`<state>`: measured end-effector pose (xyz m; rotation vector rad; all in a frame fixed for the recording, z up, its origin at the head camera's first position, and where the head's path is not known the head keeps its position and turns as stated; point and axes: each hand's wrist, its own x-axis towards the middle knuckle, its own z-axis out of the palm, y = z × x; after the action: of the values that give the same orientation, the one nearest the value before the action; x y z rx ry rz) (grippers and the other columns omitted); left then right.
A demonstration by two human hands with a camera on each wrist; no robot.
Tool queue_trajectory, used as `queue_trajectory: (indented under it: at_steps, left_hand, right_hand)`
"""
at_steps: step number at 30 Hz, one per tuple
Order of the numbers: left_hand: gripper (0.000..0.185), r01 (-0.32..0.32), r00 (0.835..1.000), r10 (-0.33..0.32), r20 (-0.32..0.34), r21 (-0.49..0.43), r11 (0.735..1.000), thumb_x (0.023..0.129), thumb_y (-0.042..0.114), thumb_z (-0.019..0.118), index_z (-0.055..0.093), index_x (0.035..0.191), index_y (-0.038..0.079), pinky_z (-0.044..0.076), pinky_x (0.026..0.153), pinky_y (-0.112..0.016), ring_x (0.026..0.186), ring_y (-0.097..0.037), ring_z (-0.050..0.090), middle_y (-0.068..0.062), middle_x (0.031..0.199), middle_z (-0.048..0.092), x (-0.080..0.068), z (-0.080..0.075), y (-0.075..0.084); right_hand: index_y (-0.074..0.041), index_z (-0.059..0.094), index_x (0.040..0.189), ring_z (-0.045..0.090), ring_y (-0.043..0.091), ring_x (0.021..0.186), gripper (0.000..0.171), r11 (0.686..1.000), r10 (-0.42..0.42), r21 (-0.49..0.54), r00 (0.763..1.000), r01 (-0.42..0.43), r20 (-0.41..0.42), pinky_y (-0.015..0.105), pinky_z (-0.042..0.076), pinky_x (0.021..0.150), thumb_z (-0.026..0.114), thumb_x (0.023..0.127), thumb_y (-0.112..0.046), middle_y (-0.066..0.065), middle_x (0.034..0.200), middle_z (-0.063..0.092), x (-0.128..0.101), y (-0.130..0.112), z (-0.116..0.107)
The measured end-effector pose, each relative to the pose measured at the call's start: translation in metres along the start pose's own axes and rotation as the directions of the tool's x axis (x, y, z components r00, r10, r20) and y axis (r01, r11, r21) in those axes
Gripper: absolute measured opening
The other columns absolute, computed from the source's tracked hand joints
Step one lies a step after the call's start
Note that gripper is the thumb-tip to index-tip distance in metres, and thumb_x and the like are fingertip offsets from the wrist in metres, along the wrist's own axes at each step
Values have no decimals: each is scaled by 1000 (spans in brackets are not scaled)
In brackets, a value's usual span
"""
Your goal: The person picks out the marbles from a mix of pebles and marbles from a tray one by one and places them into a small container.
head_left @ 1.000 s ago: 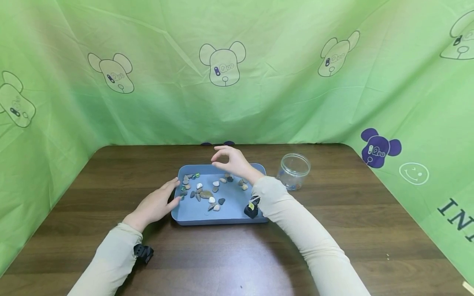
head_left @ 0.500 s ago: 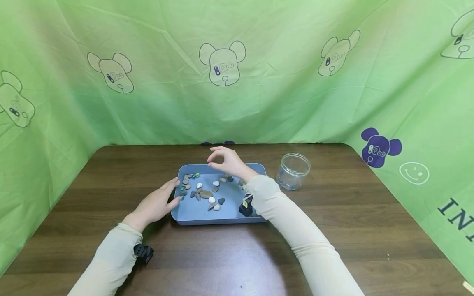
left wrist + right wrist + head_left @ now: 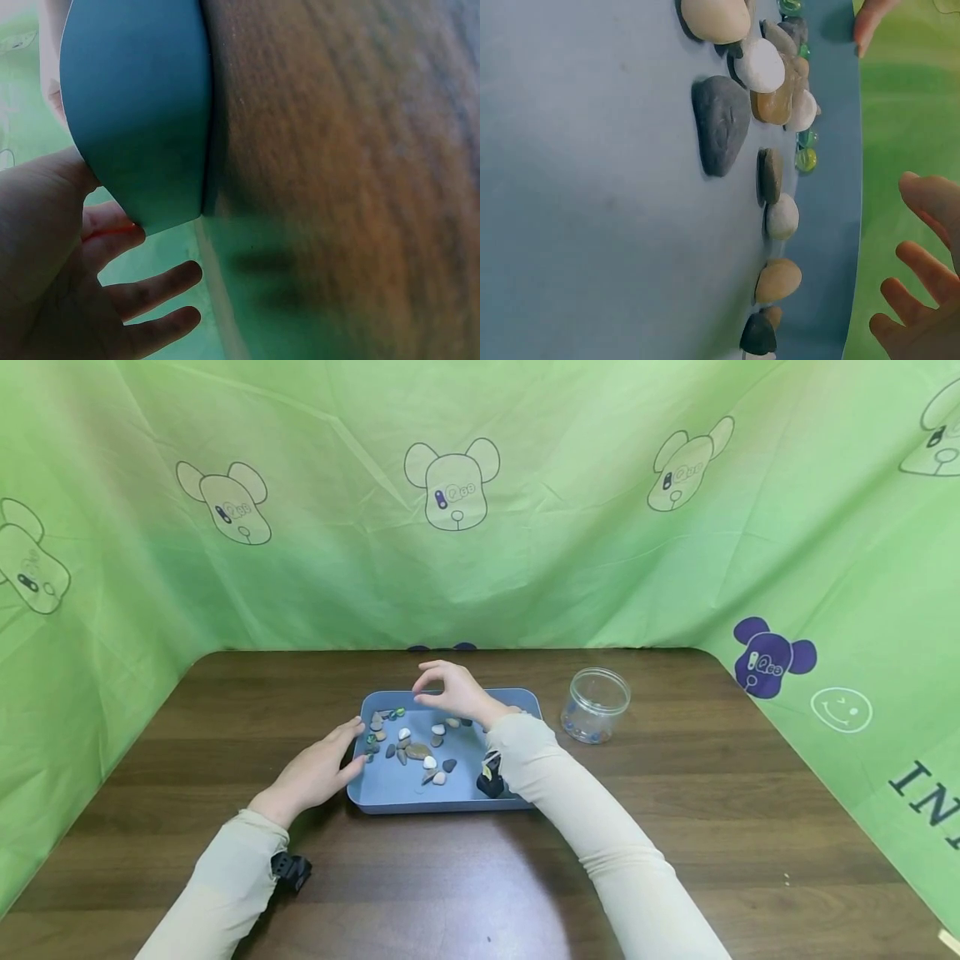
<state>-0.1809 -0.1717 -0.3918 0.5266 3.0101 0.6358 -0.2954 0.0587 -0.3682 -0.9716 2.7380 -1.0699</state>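
A blue tray sits mid-table holding several pebbles and a few green marbles near its far left corner. My left hand rests against the tray's left edge with straight, relaxed fingers; in the left wrist view the hand touches the tray's outer wall. My right hand hovers over the tray's far side, fingers loosely curled, nothing seen in them. The right wrist view shows the hand past the tray rim, beside a grey pebble and green marbles.
A clear plastic jar without a lid stands right of the tray, a few marbles at its bottom. The brown wooden table is ringed by a green printed cloth at the back and both sides.
My right hand has drifted left and slightly lower over the tray's far side. The left hand has stayed at the tray's left edge.
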Motion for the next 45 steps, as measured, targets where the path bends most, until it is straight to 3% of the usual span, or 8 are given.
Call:
queue_trajectory:
  at_steps: [8, 21, 32, 45]
  left_hand:
    - [55, 11, 1000, -11, 8, -3, 1000, 94, 26, 51, 38, 140, -1, 36, 107, -53, 134, -38, 38, -22, 149, 33, 0, -1, 0]
    - [55, 15, 1000, -14, 11, -5, 1000, 94, 26, 50, 38, 140, -1, 36, 106, -54, 133, -39, 39, -22, 149, 33, 0, 0, -1]
    - [54, 6, 1000, -6, 1, 0, 1000, 94, 26, 50, 38, 140, -1, 36, 106, -53, 133, -38, 39, -21, 149, 33, 0, 1, -2]
    - [54, 3, 1000, -3, -1, -1, 1000, 94, 26, 50, 39, 140, -1, 37, 106, -52, 133, -38, 39, -21, 149, 33, 1, 2, -2]
  right_hand:
    - [-8, 70, 98, 42, 29, 133, 16, 998, -18, -63, 998, 22, 59, 45, 32, 112, 66, 85, -15, 17, 140, 48, 7, -2, 10]
    - [-9, 70, 102, 37, 32, 136, 18, 995, 41, -99, 991, -28, 127, 47, 28, 114, 65, 87, -17, 15, 145, 42, 13, -4, 21]
    - [-12, 70, 104, 36, 33, 136, 19, 985, 85, -163, 988, -63, 130, 45, 30, 113, 65, 87, -19, 12, 146, 41, 17, -1, 28]
    - [-22, 67, 116, 38, 29, 136, 30, 941, 126, -331, 979, -68, 158, 50, 27, 113, 66, 86, -27, 7, 148, 41, 18, -3, 35]
